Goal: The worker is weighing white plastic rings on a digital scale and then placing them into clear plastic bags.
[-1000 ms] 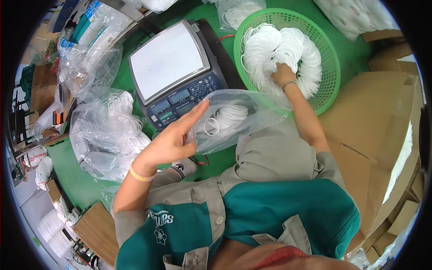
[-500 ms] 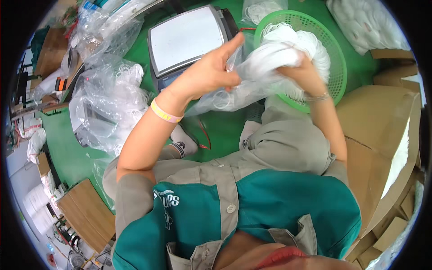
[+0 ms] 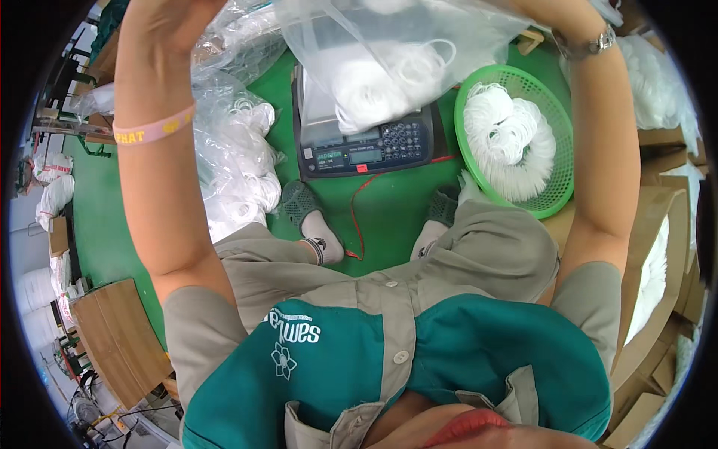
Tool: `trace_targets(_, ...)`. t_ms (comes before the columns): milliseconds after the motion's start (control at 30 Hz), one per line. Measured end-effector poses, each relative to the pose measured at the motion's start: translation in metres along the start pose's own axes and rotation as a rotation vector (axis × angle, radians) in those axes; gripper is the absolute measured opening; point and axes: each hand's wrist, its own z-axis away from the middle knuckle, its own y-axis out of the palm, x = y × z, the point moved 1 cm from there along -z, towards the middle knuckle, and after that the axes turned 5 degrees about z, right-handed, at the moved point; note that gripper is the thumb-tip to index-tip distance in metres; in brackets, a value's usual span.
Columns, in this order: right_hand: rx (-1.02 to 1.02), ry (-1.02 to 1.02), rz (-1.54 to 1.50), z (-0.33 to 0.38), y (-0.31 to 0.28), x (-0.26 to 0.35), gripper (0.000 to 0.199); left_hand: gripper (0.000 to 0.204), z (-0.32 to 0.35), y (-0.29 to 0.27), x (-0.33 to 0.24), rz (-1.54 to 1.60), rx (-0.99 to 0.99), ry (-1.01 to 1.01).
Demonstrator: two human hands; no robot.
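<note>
- Fingers of both hands run out past the top of the view, so I cannot tell whether they are apart, together or clamped on anything; of the left hand (image 3: 173, 21) and the right hand (image 3: 562, 16), only the rear parts show.
- Between the two sets of fingers, and nearer the body than either, hangs a clear plastic bag (image 3: 479, 49) with white rings (image 3: 366, 105) bunched at its low end.
- Its right edge slants up toward the right fingers, which look the nearer pair; a wider gap parts it from the left ones.
- The bag's upper end is out of sight, so its full long axis cannot be told; the part in view spreads broadly across the space between the fingers.
- Beyond the bag from the eye, and bodyward of the fingers, stands a dark scale (image 3: 407, 146); whether bag and scale touch is unclear.
- Bodyward of the right fingers sits a green basket (image 3: 562, 168) of white rings; bodyward of the left ones, another clear bag (image 3: 247, 168).
</note>
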Motion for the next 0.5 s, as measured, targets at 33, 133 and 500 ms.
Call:
trace_targets(33,-0.001,-0.062,-0.027,-0.026,0.009,0.016,0.039,0.058,0.015,-0.022,-0.002,-0.058,-0.092,0.015)
trace_targets(133,-0.030,-0.029,-0.098,-0.024,0.022,-0.024,0.040,0.066,-0.018,0.002,0.018,-0.166,-0.156,-0.066)
trace_targets(500,-0.351,-0.078,-0.437,-0.085,0.098,-0.027,0.019,0.073,-0.016,-0.071,0.107,-0.307,-0.144,-0.405)
